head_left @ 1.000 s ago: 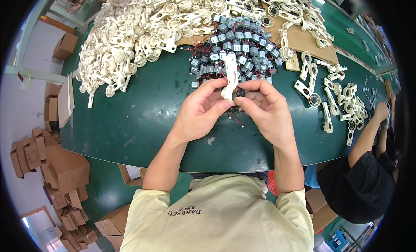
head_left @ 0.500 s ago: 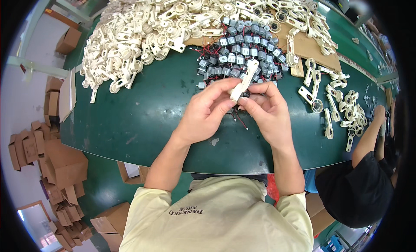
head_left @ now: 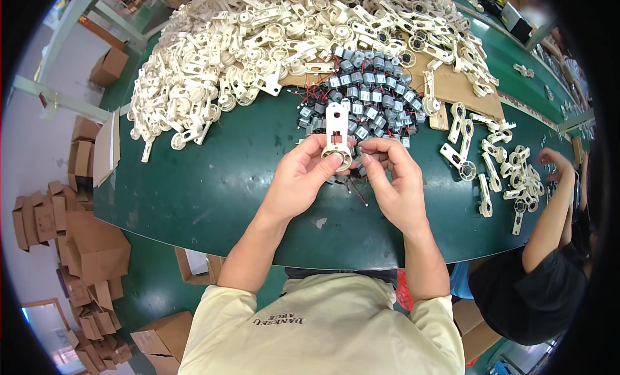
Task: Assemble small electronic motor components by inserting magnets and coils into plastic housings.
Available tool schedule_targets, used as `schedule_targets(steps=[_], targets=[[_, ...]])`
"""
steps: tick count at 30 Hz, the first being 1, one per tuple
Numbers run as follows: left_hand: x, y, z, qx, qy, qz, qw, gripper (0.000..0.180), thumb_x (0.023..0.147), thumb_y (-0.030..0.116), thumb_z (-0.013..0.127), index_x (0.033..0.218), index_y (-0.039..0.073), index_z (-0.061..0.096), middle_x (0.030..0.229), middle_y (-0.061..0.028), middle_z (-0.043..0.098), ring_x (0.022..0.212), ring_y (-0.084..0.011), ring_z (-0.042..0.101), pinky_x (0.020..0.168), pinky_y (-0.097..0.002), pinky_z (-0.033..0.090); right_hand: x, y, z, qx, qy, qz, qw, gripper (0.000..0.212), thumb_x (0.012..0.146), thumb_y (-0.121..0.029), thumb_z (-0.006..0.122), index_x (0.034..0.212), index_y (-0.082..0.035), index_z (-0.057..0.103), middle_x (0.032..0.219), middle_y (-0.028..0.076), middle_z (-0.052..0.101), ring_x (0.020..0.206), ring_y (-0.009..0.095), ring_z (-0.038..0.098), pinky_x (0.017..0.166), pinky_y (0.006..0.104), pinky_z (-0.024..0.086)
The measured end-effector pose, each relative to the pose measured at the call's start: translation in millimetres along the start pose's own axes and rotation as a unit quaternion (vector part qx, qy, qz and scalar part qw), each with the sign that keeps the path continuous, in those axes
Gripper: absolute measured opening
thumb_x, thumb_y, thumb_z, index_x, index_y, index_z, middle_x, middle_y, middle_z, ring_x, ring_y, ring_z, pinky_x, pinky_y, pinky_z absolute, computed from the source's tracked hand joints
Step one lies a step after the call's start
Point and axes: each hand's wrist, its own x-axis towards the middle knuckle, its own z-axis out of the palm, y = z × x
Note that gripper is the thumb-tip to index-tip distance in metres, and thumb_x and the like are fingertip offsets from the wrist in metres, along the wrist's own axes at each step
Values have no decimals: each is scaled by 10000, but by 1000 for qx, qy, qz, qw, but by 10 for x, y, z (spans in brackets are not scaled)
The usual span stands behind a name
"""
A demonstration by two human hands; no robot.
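we hold a cream plastic part (head_left: pixel 336 124) in our left hand (head_left: pixel 297 176), its slotted end pointing away from us. our right hand (head_left: pixel 399 186) is just beside it, half curled; we cannot tell whether it grips anything. beyond, we see grey motors (head_left: pixel 365 95) bunched on the green table (head_left: pixel 194 194), a big heap (head_left: pixel 252 42) of cream pieces behind them, and, at the right, a co-worker's hand (head_left: pixel 554 161) near a smaller group (head_left: pixel 522 175) of pieces.

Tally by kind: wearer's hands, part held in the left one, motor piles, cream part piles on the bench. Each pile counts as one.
Hands: 2 (left hand, right hand)
Held part: 1
Motor pile: 1
Cream piles: 2 (big heap, smaller right-hand spread)
Total: 6
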Motion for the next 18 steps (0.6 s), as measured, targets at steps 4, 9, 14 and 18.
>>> schedule_targets(steps=[4,9,14,18], targets=[[15,-95,-101,30,-21,-59,998,288,971,76,560,1239,-16,508,1174,-100,615,1034,-168,620,887,-326,533,-15,-5,34,-21,-23,18,999,168,883,-15,644,1051,0,630,921,59,615,718,89,603,604,231,473],[29,-119,-29,21,-9,-46,999,302,973,82,554,1257,-7,505,1164,-92,621,1054,-182,621,907,-347,536,-25,85,19,41,-39,94,994,156,900,-54,647,1044,1,623,911,30,610,725,69,587,600,214,462],[6,-143,-24,12,-32,-18,999,345,967,68,564,1295,-7,485,1232,-91,572,1133,-195,582,975,-372,509,26,-48,-53,162,-39,178,970,166,927,-91,636,1055,3,585,924,32,613,741,62,596,614,199,465],[6,-219,17,47,-31,-13,998,349,957,35,569,1295,-12,491,1254,-86,545,1165,-193,562,976,-367,508,25,-43,-12,211,-21,179,961,200,923,-101,640,1077,-9,551,920,35,609,741,61,593,616,194,457]])
